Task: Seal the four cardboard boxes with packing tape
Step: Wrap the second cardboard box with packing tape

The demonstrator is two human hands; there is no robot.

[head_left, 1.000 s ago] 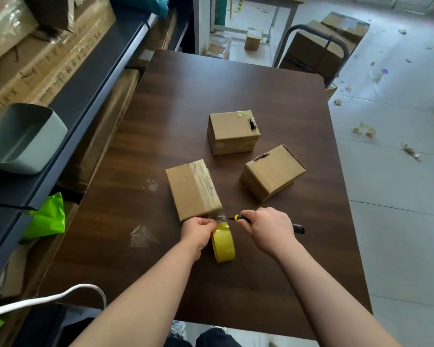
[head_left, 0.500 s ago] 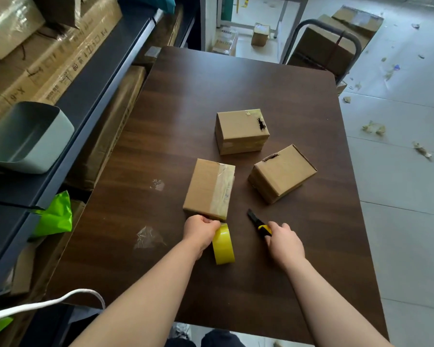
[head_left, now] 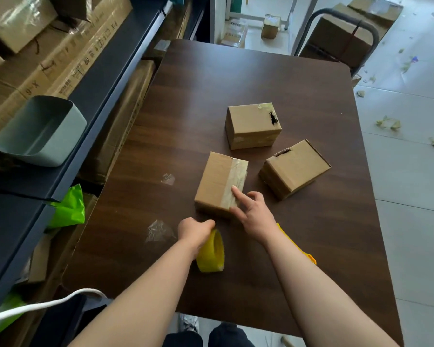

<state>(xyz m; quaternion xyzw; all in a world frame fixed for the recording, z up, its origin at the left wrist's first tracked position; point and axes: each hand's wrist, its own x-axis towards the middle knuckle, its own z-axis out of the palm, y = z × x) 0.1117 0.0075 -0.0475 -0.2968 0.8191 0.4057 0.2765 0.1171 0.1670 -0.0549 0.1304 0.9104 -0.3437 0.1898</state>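
Three small cardboard boxes sit on the dark wooden table point(head_left: 236, 78). The nearest box point(head_left: 214, 182) has a strip of clear tape along its right side. My right hand point(head_left: 252, 212) is open, its index finger pressing on that tape strip. My left hand point(head_left: 196, 230) grips the yellow tape roll point(head_left: 212, 251), which stands on edge just in front of the box. A second box point(head_left: 252, 123) lies further back and a third box point(head_left: 295, 167) sits tilted at the right. The yellow utility knife point(head_left: 311, 257) lies on the table, mostly hidden under my right forearm.
Two scraps of clear tape point(head_left: 158, 230) are stuck on the table at the left. A shelf point(head_left: 90, 101) with large cartons and a grey-green bin point(head_left: 39, 131) runs along the left. A cart point(head_left: 341, 28) with cartons stands behind the table. A white cable point(head_left: 35, 306) hangs at the near left.
My right hand has let go of the knife and moved forward onto the taped edge of the nearest box. The left hand stays on the tape roll.
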